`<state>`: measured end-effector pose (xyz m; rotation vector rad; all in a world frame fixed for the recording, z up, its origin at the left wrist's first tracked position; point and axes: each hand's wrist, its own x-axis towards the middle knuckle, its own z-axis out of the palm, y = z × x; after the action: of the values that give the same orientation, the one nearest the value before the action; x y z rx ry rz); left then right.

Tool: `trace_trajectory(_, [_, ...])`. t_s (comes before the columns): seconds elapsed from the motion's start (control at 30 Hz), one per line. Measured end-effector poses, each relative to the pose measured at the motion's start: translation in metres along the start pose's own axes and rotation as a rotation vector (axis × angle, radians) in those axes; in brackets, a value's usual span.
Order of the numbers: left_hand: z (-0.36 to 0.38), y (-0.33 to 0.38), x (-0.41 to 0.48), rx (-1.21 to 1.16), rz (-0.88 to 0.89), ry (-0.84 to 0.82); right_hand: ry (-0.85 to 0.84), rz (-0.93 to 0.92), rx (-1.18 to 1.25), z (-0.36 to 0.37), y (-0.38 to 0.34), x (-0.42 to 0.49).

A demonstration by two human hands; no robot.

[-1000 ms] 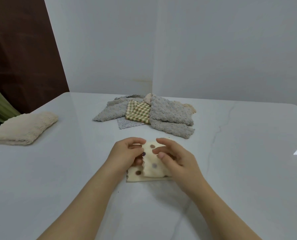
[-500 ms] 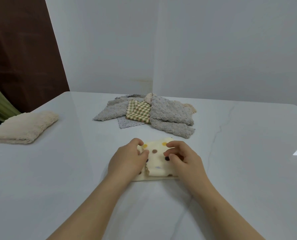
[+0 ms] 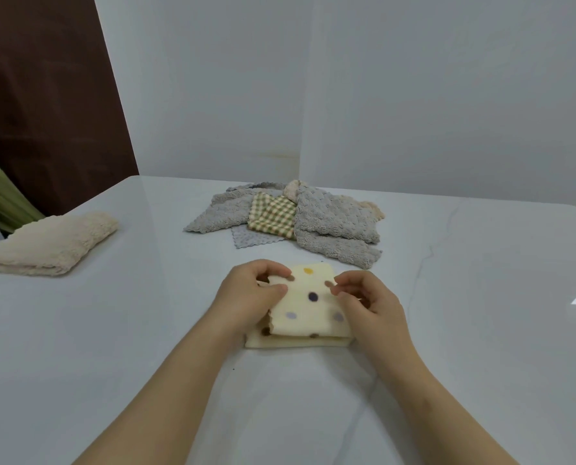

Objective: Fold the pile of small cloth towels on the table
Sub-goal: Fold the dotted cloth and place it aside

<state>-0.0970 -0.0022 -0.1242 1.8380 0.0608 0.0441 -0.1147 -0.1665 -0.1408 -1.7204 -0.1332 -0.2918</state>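
Note:
A cream towel with coloured dots [image 3: 308,308] lies folded in layers on the white table [image 3: 112,330], right in front of me. My left hand [image 3: 249,297] pinches the upper layer's left edge between thumb and fingers. My right hand [image 3: 369,305] grips the same layer's right edge. The pile of small towels [image 3: 330,223] sits just beyond: grey fluffy cloths and a green-and-tan checked one [image 3: 272,215] in a loose heap.
A folded beige fluffy towel [image 3: 50,245] lies at the table's left edge. Behind it stand a green striped object [image 3: 1,199] and a dark brown panel [image 3: 45,95]. Grey walls close off the back.
The dotted towel's upper layer has been drawn away from me over the lower one, showing more dots. Both hands have shifted forward and apart to its side edges.

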Motion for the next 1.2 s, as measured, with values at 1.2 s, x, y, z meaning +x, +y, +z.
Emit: trace_trajectory(1.2, [0.006, -0.013, -0.005, 0.682, 0.332, -0.125, -0.384, -0.077, -0.995, 0.007, 0.008, 0.001])
